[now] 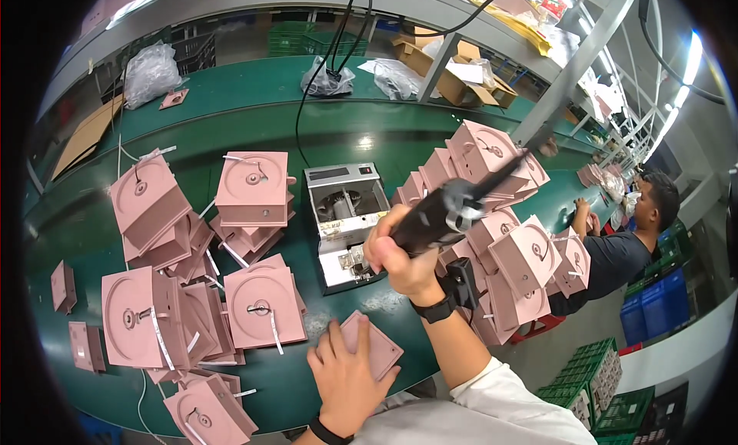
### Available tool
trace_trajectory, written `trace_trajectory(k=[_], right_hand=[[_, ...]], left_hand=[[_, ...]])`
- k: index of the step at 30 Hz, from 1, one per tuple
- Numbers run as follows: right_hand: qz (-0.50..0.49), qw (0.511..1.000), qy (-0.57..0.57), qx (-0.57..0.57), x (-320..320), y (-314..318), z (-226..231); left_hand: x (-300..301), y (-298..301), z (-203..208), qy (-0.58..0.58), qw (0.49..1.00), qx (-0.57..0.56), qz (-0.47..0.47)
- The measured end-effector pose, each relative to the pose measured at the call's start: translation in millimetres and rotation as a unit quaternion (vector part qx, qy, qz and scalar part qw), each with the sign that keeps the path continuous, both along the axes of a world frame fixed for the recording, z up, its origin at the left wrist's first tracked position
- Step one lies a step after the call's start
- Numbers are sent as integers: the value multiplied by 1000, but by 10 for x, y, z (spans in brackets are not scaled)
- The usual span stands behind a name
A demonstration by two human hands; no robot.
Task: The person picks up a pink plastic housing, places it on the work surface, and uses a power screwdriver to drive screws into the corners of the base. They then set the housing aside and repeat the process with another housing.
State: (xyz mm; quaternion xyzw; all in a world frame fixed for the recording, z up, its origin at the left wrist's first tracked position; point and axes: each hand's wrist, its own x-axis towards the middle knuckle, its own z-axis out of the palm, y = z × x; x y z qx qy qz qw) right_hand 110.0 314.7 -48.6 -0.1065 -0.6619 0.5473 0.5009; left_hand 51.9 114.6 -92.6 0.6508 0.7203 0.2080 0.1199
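Note:
My right hand point(405, 262) is wrapped round a black electric screwdriver point(437, 216), held up above the bench and tilted, with its upper end toward the far right. The tool's tip is hidden from view. My left hand point(346, 380) grips a small flat pink panel point(375, 346) at the near edge of the bench, fingers spread over its left side and thumb along the right. Just beyond my hands stands a metal machine with an open top point(346, 222). Stacks of pink box-shaped housings point(265, 306) with round recesses and white strips rise left of my hands.
More pink housings point(530, 253) are piled to the right of the machine. Small pink boxes point(64, 286) lie at the far left. A black cable point(298, 130) hangs over the green bench point(261, 126). At right, a co-worker point(624, 249) sits near green crates point(588, 372).

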Motion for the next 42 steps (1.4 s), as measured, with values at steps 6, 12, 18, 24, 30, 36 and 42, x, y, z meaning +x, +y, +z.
trace_trajectory(k=[6,12,18,24,30,36,42], right_hand=[[31,995,-47,-82,77,-69,89],[105,991,24,-79,533,-494,302],[119,991,-3,-64,752,-704,264],[125,989,-36,-73,793,-698,157],[127,988,-56,-66,781,-690,61],[135,987,-79,-38,812,-643,101],[173,976,-129,2,774,-555,-29]], left_hand=[[130,-76,20,-44,991,-67,111],[210,21,-187,-23,989,25,143],[228,40,-275,-35,987,52,149],[256,33,-283,-32,987,50,152],[250,41,-269,-43,986,42,153],[230,54,-284,-42,987,40,148],[220,41,-266,-28,986,51,157]])
